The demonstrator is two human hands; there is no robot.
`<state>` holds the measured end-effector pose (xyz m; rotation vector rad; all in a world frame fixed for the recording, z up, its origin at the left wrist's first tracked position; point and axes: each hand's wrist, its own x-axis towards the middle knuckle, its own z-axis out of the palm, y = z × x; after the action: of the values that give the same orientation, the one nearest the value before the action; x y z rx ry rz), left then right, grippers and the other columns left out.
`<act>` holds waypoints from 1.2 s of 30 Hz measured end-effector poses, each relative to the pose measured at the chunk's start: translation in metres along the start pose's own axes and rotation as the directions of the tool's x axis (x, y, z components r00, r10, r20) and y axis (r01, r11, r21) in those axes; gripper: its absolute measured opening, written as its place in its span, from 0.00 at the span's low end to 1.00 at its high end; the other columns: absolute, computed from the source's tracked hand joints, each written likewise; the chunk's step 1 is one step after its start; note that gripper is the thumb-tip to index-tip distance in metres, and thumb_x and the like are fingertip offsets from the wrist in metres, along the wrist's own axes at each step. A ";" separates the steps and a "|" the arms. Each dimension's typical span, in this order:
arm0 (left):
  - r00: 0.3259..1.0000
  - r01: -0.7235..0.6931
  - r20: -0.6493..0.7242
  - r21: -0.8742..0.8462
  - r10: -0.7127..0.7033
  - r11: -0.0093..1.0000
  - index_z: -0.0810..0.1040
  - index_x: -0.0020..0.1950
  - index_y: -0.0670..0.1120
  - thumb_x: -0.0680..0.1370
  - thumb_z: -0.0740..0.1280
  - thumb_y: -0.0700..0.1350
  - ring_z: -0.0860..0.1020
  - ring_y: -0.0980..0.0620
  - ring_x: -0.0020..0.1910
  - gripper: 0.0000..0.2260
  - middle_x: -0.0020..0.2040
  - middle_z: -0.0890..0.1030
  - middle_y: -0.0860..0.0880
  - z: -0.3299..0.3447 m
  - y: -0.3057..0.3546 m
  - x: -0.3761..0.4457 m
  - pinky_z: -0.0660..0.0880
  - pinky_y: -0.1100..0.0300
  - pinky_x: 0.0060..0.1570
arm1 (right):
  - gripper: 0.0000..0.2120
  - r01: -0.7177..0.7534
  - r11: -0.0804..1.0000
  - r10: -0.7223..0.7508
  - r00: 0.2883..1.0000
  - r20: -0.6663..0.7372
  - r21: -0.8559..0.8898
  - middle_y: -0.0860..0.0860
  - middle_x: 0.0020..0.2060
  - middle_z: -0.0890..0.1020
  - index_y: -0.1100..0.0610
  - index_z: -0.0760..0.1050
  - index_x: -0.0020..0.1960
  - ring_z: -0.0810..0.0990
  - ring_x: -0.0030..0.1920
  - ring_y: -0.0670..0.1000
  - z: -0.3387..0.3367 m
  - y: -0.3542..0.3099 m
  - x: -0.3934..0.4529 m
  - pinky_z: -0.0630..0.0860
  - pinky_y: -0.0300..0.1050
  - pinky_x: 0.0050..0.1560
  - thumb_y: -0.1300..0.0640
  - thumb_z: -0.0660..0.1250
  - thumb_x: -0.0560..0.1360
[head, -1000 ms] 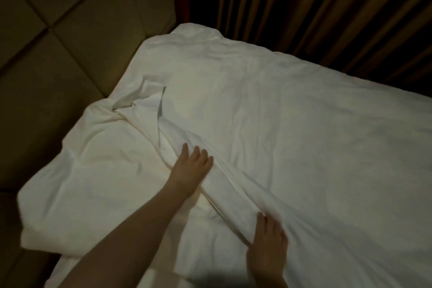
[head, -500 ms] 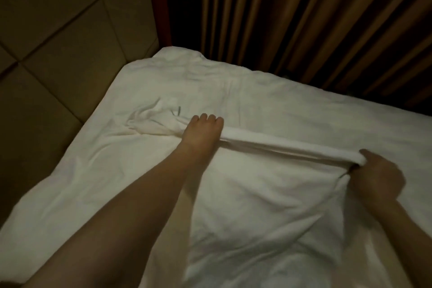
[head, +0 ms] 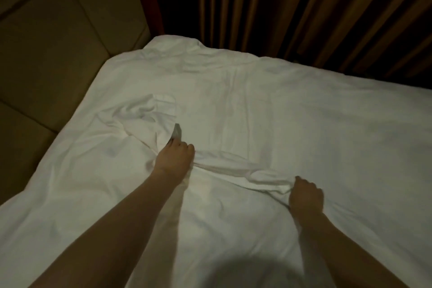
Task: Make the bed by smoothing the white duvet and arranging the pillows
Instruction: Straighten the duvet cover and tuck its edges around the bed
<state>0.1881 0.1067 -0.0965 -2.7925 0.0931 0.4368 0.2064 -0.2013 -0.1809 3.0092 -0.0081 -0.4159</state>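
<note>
While hands (head: 175, 159) grip duvet (head: 292, 124), headboard (head: 58, 54), curtains (head: 304, 7)

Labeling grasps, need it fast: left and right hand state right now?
Left hand: curled, gripping the duvet fold.
Right hand: curled, gripping the same fold's other end.

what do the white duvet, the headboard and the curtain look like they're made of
White duvet: thin woven cloth, probably cotton, matte; it bunches into soft creases where the left hand and right hand grip it.
Headboard: padded panels with recessed seams, smooth tan covering, perhaps leatherette; the dim light leaves that open.
Curtain: heavy brown fabric hanging in deep vertical folds.
</note>
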 end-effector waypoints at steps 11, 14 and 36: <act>0.893 -0.082 -0.445 -0.014 0.067 0.997 0.81 0.51 0.41 0.72 0.59 0.40 0.79 0.39 0.55 0.14 0.51 0.81 0.38 -0.007 -0.040 0.007 0.68 0.47 0.61 | 0.22 0.430 0.705 -0.389 0.899 -0.199 0.564 0.57 0.61 0.74 0.61 0.69 0.65 0.71 0.61 0.58 -0.093 -0.176 0.007 0.66 0.50 0.63 0.63 0.65 0.71; 0.981 0.118 -0.151 -0.050 -0.125 0.992 0.45 0.78 0.44 0.79 0.57 0.56 0.49 0.36 0.76 0.34 0.77 0.49 0.36 -0.006 -0.070 -0.007 0.44 0.40 0.72 | 0.25 0.611 0.623 -0.613 0.769 -0.180 0.489 0.56 0.61 0.71 0.60 0.66 0.66 0.70 0.60 0.58 -0.110 -0.251 -0.016 0.67 0.51 0.60 0.52 0.65 0.72; 0.834 0.500 0.329 -0.790 -0.443 0.355 0.66 0.70 0.46 0.69 0.71 0.63 0.75 0.44 0.60 0.37 0.65 0.75 0.45 0.048 -0.193 -0.144 0.72 0.55 0.55 | 0.20 0.652 0.418 -0.714 0.666 -0.215 0.633 0.55 0.57 0.80 0.55 0.76 0.61 0.77 0.59 0.55 -0.200 -0.396 -0.028 0.73 0.45 0.55 0.54 0.66 0.70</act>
<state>0.0587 0.3072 -0.0388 -3.4906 -1.3128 0.4934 0.2300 0.2131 -0.0226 3.5255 1.4542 -0.7427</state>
